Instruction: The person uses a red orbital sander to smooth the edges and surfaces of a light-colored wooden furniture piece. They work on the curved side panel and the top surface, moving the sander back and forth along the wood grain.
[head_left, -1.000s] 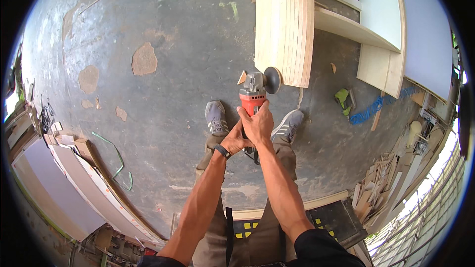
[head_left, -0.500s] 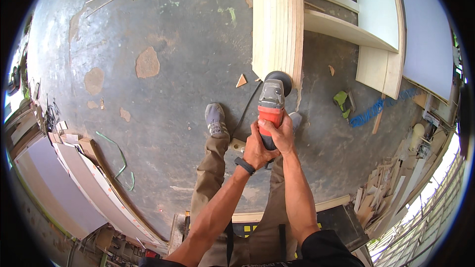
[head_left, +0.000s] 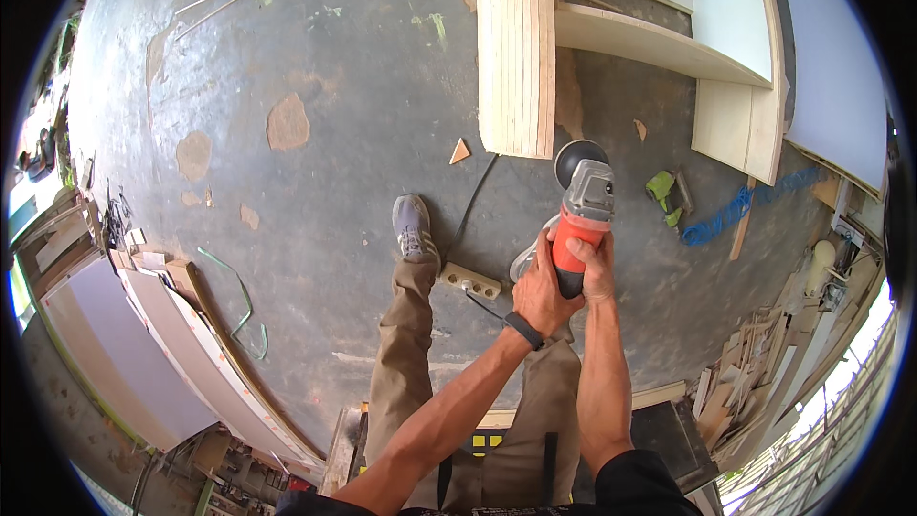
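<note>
Head view: patchy grey floor (head_left: 373,115) lies beneath the grinder (head_left: 583,215).

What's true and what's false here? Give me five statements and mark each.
1. The left hand and right hand both hold the red-and-grey angle grinder. True.
2. The black wristband is on the right wrist. False: it is on the left one.
3. A beige power strip lies near the left shoe. True.
4. The green nail gun lies on a wooden shelf. False: it lies on the floor.
5. A triangular offcut lies left of the grinder. True.
</note>
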Available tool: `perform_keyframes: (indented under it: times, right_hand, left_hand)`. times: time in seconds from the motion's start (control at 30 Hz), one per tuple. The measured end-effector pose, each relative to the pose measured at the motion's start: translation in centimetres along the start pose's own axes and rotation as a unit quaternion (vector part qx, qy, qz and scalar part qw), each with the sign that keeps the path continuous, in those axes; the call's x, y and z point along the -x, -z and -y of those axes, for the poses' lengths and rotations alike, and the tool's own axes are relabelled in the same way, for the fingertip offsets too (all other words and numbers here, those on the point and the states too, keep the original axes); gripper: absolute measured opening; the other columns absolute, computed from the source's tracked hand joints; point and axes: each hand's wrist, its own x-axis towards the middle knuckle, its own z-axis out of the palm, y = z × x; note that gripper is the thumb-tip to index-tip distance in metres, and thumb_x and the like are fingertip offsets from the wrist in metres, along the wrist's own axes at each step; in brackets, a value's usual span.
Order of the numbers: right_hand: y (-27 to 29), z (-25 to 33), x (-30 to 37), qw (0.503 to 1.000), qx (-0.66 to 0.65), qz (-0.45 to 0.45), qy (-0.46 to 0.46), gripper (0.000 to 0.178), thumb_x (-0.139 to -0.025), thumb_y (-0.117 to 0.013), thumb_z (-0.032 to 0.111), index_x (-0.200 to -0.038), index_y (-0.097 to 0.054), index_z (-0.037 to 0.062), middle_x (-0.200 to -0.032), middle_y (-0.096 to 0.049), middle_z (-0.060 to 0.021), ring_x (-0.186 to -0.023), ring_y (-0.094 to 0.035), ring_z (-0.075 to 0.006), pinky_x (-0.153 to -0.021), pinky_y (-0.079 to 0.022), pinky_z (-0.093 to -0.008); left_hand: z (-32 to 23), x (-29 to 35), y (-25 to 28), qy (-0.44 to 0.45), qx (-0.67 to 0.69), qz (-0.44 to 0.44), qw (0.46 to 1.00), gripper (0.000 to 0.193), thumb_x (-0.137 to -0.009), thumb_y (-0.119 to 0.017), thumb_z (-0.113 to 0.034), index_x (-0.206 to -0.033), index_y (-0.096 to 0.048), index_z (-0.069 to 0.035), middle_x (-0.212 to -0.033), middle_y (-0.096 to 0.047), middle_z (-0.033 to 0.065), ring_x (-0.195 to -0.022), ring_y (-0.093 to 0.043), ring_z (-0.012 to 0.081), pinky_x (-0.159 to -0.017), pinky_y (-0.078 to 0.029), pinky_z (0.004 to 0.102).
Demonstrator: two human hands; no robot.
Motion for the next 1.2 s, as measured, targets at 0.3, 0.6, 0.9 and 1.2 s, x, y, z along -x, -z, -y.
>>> perform_keyframes:
  times: [0.3,0.6,0.9,1.2]
  right_hand:
    - [-2.7,-2.1,-0.7,0.994,0.047,0.072,-0.065,0.044,-0.086,-0.086,0.026,-0.116,-0.069,-0.0012,-0.104,-0.073,-0.0066,-0.093,-0.067,-0.0146,-0.086,-0.055,-0.0319]
    - [-1.1,-0.4,-0.4,0.998,0.026,0.032,-0.054,0.038,-0.089,-0.081,0.025,-0.113,-0.071,-0.0024,-0.098,-0.076,-0.0099,-0.090,-0.071,-0.0175,-0.088,-0.056,-0.0330]
    - [-3.2,-0.4,-0.3,0.998,0.036,0.036,-0.041,0.035,-0.089,-0.081,0.021,-0.112,-0.071,-0.0029,-0.099,-0.077,-0.0105,-0.092,-0.072,-0.0179,-0.087,-0.057,-0.0332]
    - [-6.6,-2.5,-2.2,0.996,0.066,0.048,-0.040,0.038,-0.089,-0.082,0.023,-0.114,-0.069,-0.0015,-0.097,-0.075,-0.0084,-0.089,-0.070,-0.0160,-0.085,-0.056,-0.0327]
  left_hand:
    - [2.7,1.0,1.9,0.009,0.036,-0.073,0.997,0.119,-0.062,-0.096,-0.029,-0.152,-0.025,0.002,-0.115,-0.070,0.0291,-0.103,-0.071,0.0489,-0.087,-0.058,0.0504]
    - [0.3,0.3,1.4,0.028,-0.024,-0.020,0.999,0.121,-0.063,-0.094,-0.031,-0.154,-0.022,0.004,-0.109,-0.070,0.0314,-0.097,-0.071,0.0504,-0.081,-0.058,0.0526]
    - [0.6,1.0,3.2,0.018,0.012,-0.035,0.999,0.121,-0.064,-0.094,-0.031,-0.155,-0.021,0.001,-0.114,-0.069,0.0320,-0.101,-0.070,0.0511,-0.085,-0.058,0.0532]
    - [3.1,0.1,5.8,0.019,0.054,-0.051,0.997,0.110,-0.062,-0.098,-0.028,-0.146,-0.031,-0.001,-0.116,-0.071,0.0278,-0.105,-0.072,0.0464,-0.089,-0.059,0.0494]
